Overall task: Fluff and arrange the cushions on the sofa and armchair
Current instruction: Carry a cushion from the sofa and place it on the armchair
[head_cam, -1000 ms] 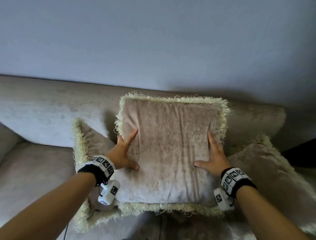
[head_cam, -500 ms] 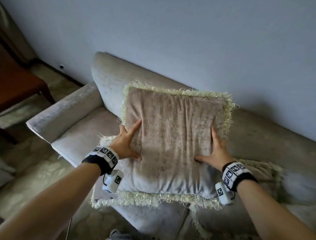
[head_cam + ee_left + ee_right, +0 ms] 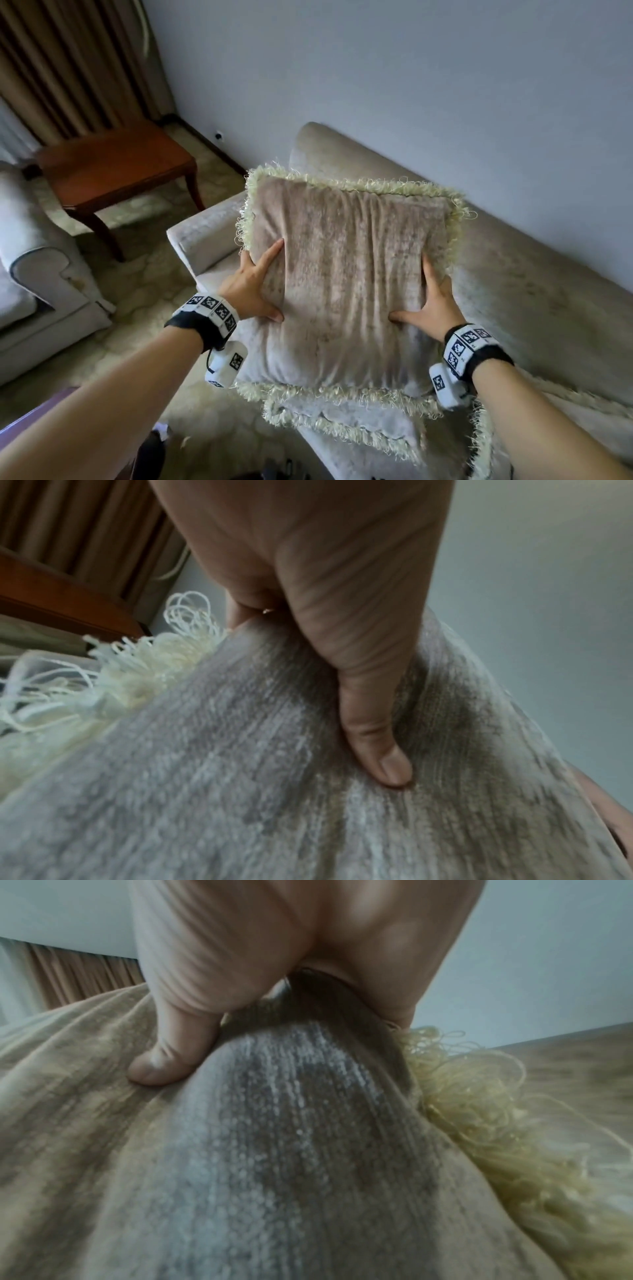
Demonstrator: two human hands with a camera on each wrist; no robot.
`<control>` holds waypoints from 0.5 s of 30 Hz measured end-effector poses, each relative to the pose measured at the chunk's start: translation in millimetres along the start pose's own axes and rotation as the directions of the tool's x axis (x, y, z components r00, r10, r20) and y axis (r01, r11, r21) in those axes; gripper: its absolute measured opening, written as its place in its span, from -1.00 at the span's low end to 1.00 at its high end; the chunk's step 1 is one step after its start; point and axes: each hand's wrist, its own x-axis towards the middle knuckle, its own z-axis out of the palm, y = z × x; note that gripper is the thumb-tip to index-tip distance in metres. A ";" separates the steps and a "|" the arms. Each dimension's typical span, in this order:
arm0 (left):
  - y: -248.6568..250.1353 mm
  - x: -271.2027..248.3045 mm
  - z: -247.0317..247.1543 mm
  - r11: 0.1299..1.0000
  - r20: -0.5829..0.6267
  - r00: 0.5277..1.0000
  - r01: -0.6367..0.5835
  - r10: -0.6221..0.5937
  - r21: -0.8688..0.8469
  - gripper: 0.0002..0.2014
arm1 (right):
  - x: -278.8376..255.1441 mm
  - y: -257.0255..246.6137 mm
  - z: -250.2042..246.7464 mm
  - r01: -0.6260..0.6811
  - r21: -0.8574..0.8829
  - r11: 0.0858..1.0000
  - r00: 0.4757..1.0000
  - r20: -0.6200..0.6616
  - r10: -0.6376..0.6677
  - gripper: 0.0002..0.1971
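A beige velvet cushion (image 3: 346, 281) with a cream fringe is held upright in the air over the left end of the sofa (image 3: 534, 294). My left hand (image 3: 255, 284) grips its left edge, thumb pressed into the front and fingers behind. At the right edge my right hand (image 3: 431, 305) holds it the same way. In the left wrist view the thumb (image 3: 373, 710) dents the cushion (image 3: 240, 777). The right wrist view shows the thumb (image 3: 171, 1053) sunk in the cushion (image 3: 291, 1150). A second fringed cushion (image 3: 346, 421) lies flat on the seat below.
The sofa armrest (image 3: 205, 229) is just left of the held cushion. A pale armchair (image 3: 37, 274) stands at the far left, a wooden side table (image 3: 113, 168) behind it, and brown curtains (image 3: 68, 61) hang in the corner. Another cushion's fringe (image 3: 479, 442) shows lower right.
The cushion has travelled left along the sofa, from its middle to its left end, with both hands keeping the same hold. The armrest, side table and armchair have come into view.
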 end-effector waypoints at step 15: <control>-207.9 -42.3 -112.6 0.930 -0.222 0.903 0.356 -0.369 -0.095 0.48 | 152.2 -220.2 161.6 0.380 0.038 0.924 0.871 0.323 -0.371 0.33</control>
